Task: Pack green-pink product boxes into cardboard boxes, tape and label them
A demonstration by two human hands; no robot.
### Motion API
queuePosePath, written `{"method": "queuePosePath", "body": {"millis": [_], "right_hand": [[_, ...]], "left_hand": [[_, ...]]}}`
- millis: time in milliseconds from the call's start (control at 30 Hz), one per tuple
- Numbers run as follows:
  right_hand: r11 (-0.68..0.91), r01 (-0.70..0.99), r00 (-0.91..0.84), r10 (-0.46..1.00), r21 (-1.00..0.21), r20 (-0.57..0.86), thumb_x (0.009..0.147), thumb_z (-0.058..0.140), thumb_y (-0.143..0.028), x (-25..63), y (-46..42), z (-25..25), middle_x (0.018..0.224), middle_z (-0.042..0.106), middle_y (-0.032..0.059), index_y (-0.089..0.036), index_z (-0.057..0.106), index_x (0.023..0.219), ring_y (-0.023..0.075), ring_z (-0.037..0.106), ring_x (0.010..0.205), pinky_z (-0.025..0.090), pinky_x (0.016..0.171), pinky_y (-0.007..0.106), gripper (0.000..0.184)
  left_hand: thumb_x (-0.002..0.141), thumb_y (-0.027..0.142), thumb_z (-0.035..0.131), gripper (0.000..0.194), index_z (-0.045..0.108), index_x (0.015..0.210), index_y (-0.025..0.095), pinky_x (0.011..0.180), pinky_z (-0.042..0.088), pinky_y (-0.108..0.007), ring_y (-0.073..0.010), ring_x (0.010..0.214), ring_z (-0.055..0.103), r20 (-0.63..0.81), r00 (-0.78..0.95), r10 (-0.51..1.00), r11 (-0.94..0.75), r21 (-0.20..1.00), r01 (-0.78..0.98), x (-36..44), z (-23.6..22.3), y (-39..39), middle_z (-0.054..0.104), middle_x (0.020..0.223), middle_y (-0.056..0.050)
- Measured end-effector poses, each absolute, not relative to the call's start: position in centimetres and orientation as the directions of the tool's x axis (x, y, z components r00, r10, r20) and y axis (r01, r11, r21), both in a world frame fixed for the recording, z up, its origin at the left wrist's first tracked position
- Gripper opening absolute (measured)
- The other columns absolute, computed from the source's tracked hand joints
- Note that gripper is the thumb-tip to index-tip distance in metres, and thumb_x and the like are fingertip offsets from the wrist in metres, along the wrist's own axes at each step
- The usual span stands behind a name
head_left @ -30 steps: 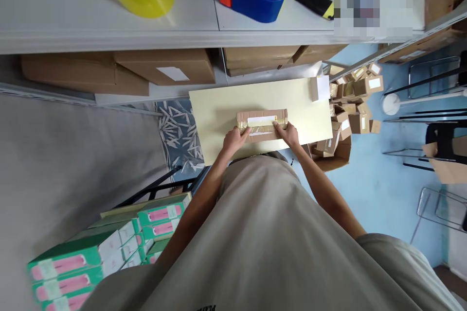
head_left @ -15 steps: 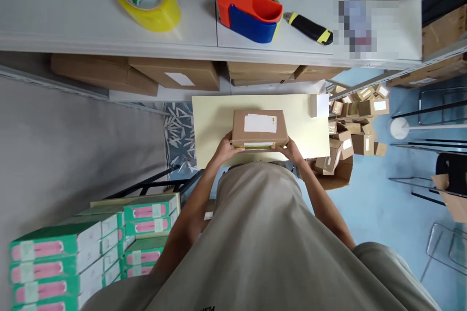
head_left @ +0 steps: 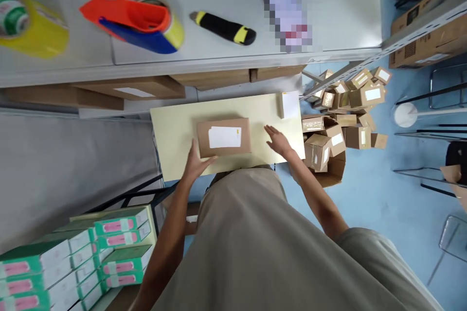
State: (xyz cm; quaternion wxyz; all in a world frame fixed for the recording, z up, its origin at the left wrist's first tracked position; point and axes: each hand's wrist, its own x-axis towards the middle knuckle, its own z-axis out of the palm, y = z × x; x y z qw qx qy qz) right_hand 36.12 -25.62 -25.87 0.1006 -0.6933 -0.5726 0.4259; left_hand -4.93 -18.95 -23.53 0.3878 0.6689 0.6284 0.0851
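A brown cardboard box [head_left: 224,151] with a white label [head_left: 224,137] on top lies on the cream tabletop [head_left: 171,129]. My left hand [head_left: 195,164] is at the near left corner of the box, thumb and fingers spread apart. Whether its fingertips touch the cardboard I cannot tell. Off to the right of the box is my right hand [head_left: 279,144], held over the tabletop with its fingers stretched out and nothing in them. Beyond it, a small white stack or box [head_left: 290,105] stands at the table's far right corner.
On the grey shelf [head_left: 233,60] above are a yellow tape roll [head_left: 45,31], a red and blue tape dispenser [head_left: 134,22], a utility knife [head_left: 224,27] and a blurred-out item [head_left: 288,12]. Parcels [head_left: 367,95] heap on the floor at right; green cartons [head_left: 120,238] stack at lower left.
My right hand has let go of the box and moved right, away from it. The left hand's fingers have spread at the box's corner. My view has shifted to the right.
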Motion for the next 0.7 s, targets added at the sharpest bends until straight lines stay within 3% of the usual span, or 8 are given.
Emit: {"method": "queuePosePath", "body": {"millis": [100,167,233,300,433,700], "right_hand": [[-0.322,0.756,0.124,0.925,-0.57,-0.359,0.099,0.06,-0.012,43.5,-21.6,-26.4,0.179,0.05,0.0228,-0.008,0.056,0.169,0.0398,0.045,0.17,0.037,0.14,0.068,0.07],[-0.322,0.776,0.175,0.936,-0.542,-0.304,0.1,0.059,-0.012,47.6,-18.0,-27.1,0.178,0.052,0.023,-0.008,0.058,0.167,0.0406,0.045,0.168,0.036,0.14,0.07,0.067],[-0.302,0.802,0.165,0.941,-0.515,-0.295,0.102,0.061,-0.014,50.4,-14.4,-27.9,0.176,0.054,0.0237,-0.007,0.057,0.167,0.0408,0.047,0.166,0.037,0.138,0.069,0.065],[-0.267,0.836,0.103,0.934,-0.48,-0.342,0.104,0.065,-0.015,51.9,-11.5,-28.6,0.174,0.055,0.026,-0.006,0.059,0.164,0.0416,0.048,0.163,0.038,0.137,0.067,0.061],[-0.171,0.899,-0.01,0.912,-0.402,-0.41,0.107,0.065,-0.015,52.5,-9.2,-29.3,0.161,0.062,0.0295,-0.005,0.07,0.15,0.0432,0.056,0.152,0.041,0.131,0.065,0.045],[-0.061,0.934,-0.029,0.969,-0.352,-0.246,0.114,0.045,-0.016,51.9,-11.6,-27.7,0.151,0.07,0.0256,-0.006,0.073,0.139,0.0384,0.061,0.14,0.046,0.123,0.06,0.039]], "left_hand": [[0.093,0.055,0.08,0.092,0.048,0.173,0.021,0.134,0.047,-0.057,-0.0377,0.165,0.053,-0.3,0.031,0.953,0.162,0.595,0.787,-2.0,-21.5,-18.0,0.052,0.177,-0.022],[0.104,0.052,0.065,0.064,0.062,0.161,0.023,0.133,0.049,-0.054,-0.0333,0.156,0.062,-0.193,0.051,0.98,0.084,0.63,0.772,1.7,-20.2,-16.9,0.065,0.167,-0.017],[0.112,0.047,0.05,0.05,0.073,0.147,0.02,0.131,0.051,-0.051,-0.0304,0.145,0.071,-0.115,0.136,0.984,-0.023,0.678,0.735,6.3,-19.2,-15.8,0.077,0.152,-0.015],[0.114,0.045,0.047,0.048,0.079,0.139,0.019,0.127,0.056,-0.049,-0.0298,0.139,0.074,-0.099,0.216,0.971,-0.082,0.715,0.695,11.1,-18.5,-14.9,0.081,0.144,-0.014],[0.116,0.043,0.048,0.045,0.078,0.143,0.023,0.131,0.052,-0.046,-0.0274,0.147,0.069,-0.126,0.361,0.924,-0.155,0.739,0.655,18.6,-18.0,-14.8,0.079,0.149,-0.011],[0.111,0.031,0.054,0.04,0.08,0.141,0.023,0.132,0.051,-0.049,-0.0282,0.144,0.07,-0.198,0.429,0.881,-0.16,0.729,0.665,22.0,-19.2,-17.6,0.08,0.146,-0.01]]}}
